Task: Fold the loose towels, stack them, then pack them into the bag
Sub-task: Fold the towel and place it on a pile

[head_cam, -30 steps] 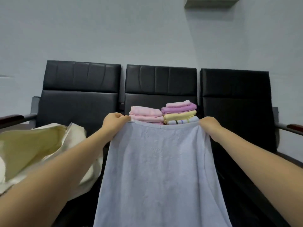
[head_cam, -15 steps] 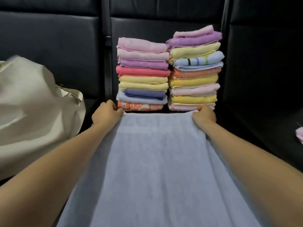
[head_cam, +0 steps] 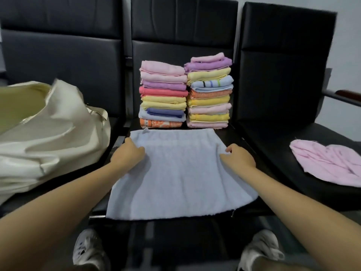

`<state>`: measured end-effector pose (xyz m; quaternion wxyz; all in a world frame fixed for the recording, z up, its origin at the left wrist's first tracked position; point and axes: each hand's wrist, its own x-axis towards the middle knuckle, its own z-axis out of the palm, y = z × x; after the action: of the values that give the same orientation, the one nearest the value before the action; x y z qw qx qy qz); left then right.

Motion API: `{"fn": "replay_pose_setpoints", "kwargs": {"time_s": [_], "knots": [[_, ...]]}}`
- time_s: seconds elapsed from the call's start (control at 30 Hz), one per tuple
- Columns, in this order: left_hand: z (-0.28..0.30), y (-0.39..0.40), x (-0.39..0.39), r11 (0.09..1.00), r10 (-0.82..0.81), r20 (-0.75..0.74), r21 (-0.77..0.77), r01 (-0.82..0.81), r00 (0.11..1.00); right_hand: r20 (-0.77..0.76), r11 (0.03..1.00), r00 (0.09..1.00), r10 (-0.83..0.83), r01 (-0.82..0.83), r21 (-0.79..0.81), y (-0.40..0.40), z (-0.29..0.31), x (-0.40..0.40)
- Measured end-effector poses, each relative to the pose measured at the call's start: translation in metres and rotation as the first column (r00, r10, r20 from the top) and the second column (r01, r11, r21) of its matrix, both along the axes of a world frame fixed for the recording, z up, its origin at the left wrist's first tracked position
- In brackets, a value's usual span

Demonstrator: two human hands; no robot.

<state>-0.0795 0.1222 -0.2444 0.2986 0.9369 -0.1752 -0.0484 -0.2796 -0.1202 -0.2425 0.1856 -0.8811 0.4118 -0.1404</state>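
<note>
Nearest: two white shoes [head_cam: 88, 249] on the floor, below the seat's front edge.

Pale blue towel [head_cam: 179, 173], terry, fine nap, roughly rectangular, spread flat on the middle black chair seat [head_cam: 230, 133]. Long axis runs front to back; near hem overhangs the front edge slightly and has a loose thread at its right corner. Far hem is straight, with a small tag at the left corner.

Left hand [head_cam: 128, 155] rests on the towel near its left edge, fingers curled onto the cloth; grip narrow, whether cloth is pinched cannot be told. Right hand [head_cam: 237, 157] sits at the right edge, fingers bent, fingertips gathering a small fold of towel.

Left seat: cream canvas bag [head_cam: 58, 132], slumped and creased, mouth open to the upper left.

Right seat: loose pink towel [head_cam: 328, 163], crumpled, unfolded.

Behind the blue towel, against the backrest: two stacks of folded towels. Left stack [head_cam: 163, 94] is pink, lilac, coral, yellow, blue, orange print at the bottom. Right stack [head_cam: 210, 90], slightly taller, is pink, purple, yellow, striped blue, orange.
</note>
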Motion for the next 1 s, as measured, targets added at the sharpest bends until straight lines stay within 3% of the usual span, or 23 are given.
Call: {"fn": "replay_pose_setpoints", "kwargs": {"time_s": [0.13,0.3,0.47,0.53,0.67,0.73,0.8,0.87,0.93,1.0], "knots": [[0.000,0.030,-0.041,0.998,-0.060,0.020,-0.036,0.060,0.998,-0.125,0.997,0.991,0.039,-0.047,-0.062,0.028,-0.004,-0.038],[-0.004,0.060,-0.074,0.991,-0.126,0.081,-0.030,0.128,0.989,-0.196,0.999,0.980,-0.025,0.016,-0.043,0.042,0.000,-0.060],[-0.004,0.071,-0.071,0.986,-0.160,0.128,-0.016,0.163,0.979,-0.001,0.990,0.997,-0.081,0.080,-0.114,0.039,0.002,-0.080],[-0.007,0.076,-0.067,0.984,-0.175,0.170,0.048,0.169,0.970,0.038,0.982,0.993,-0.114,0.118,-0.145,0.036,0.003,-0.091],[-0.016,0.079,-0.074,0.925,-0.291,0.209,0.312,0.219,0.934,-0.107,0.966,0.986,-0.128,0.099,-0.240,0.034,-0.010,-0.104],[-0.014,0.076,-0.082,0.878,-0.313,0.297,0.453,0.156,0.902,-0.151,0.942,0.981,-0.122,0.066,-0.330,0.036,-0.014,-0.106],[-0.007,0.072,-0.087,0.827,-0.377,0.420,0.555,0.095,0.826,-0.130,0.891,0.991,-0.042,-0.021,-0.453,0.039,-0.013,-0.104],[0.000,0.066,-0.090,0.838,-0.458,0.476,0.514,0.185,0.751,-0.043,0.864,0.982,0.186,-0.184,-0.469,0.047,-0.009,-0.099],[0.004,0.060,-0.093,0.818,-0.558,0.410,0.419,0.395,0.721,-0.002,0.801,0.876,0.482,-0.442,-0.405,0.065,-0.007,-0.094],[0.004,0.055,-0.098,0.745,-0.665,0.312,0.346,0.571,0.678,-0.058,0.679,0.732,0.679,-0.656,-0.330,0.086,-0.014,-0.088]]}}
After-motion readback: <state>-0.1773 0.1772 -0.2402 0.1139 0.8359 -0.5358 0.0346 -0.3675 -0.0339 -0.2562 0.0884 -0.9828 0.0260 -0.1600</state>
